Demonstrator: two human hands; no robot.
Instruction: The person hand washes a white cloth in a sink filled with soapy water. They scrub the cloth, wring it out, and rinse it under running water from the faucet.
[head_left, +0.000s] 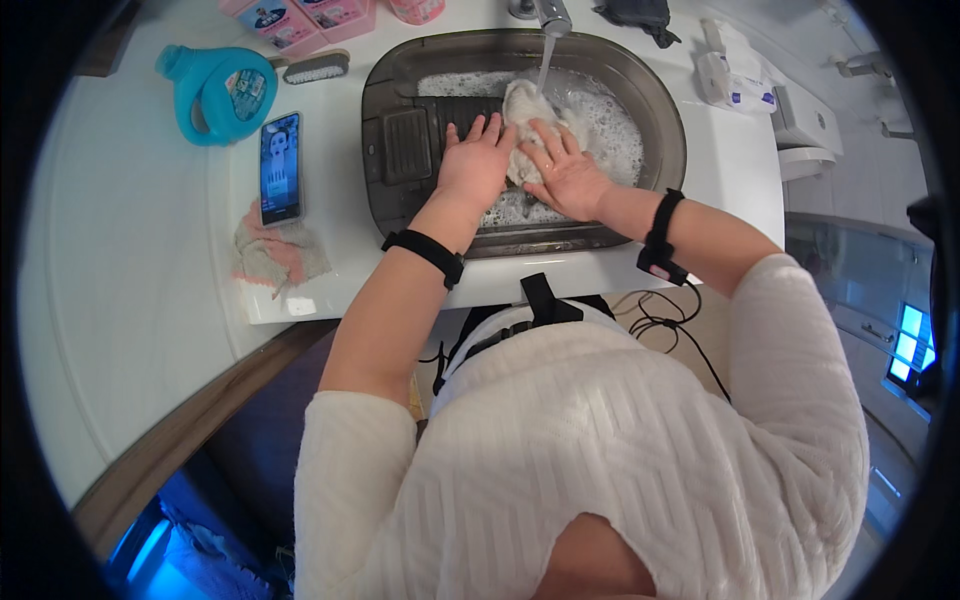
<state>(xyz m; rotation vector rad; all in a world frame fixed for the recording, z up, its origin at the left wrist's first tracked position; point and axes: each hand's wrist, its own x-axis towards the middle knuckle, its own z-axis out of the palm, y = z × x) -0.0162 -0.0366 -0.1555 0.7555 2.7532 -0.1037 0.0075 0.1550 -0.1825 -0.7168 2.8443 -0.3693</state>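
A grey plastic wash basin (664, 135) with a ribbed washboard section (457, 112) at its left holds foamy water. Wet whitish cloth (525, 101) lies bunched over the washboard's right edge, and water from the metal faucet (556, 21) runs down onto it. My left hand (478, 157), fingers spread, rests over the washboard at the cloth's left edge; its palm side is hidden. With fingers apart, my right hand (566, 171) lies on the cloth from the right. Whether either hand grips the cloth is not visible.
Left of the basin are a teal detergent bottle (225, 97), a scrub brush (316, 67), a lit phone (281, 169) and a pink-and-grey cloth (281, 251). Pink boxes (300, 22) stand behind. A dark cloth (641, 19) and a tissue pack (735, 75) lie at the right.
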